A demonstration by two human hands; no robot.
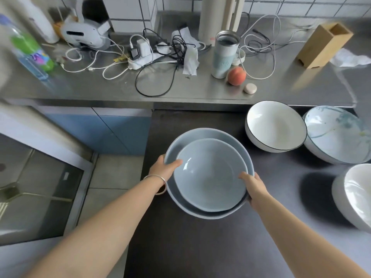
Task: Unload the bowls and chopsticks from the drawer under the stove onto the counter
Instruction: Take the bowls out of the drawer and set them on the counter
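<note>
We held a nested pair of pale blue glazed ceramic bowls [208,173] with both hands, over the dark stove top [200,247]; the smaller bowl sat inside the larger one. Our left hand [163,169] closed on the rim at about nine o'clock, with the thumb lying over the edge; our right hand [254,186] closed on the rim at about four o'clock, the thumb also on top and the fingers hidden under the bowl. Whether the pair already rested on the surface or was a little above it, we could not tell.

At two o'clock from the pair stood a white round bowl with a thin dark rim [276,126], tilted; just beside it, at three o'clock, was a white bowl with blue-green marks [337,134]; at four o'clock a plain white bowl [355,197] was cut by the frame. The steel counter [200,89] ran along twelve o'clock, with cables, a metal flask [225,55] and a peach [236,75] on it. No chopsticks were visible.

We judged the pair to be rather heavy, stiff and fragile; the glaze looked smooth, so probably slippery; the inner bowl could slide or knock if the pair tilted. The best hold seemed to be on opposite sides of the outer rim, fingers below; it should be put down flat and gently.
</note>
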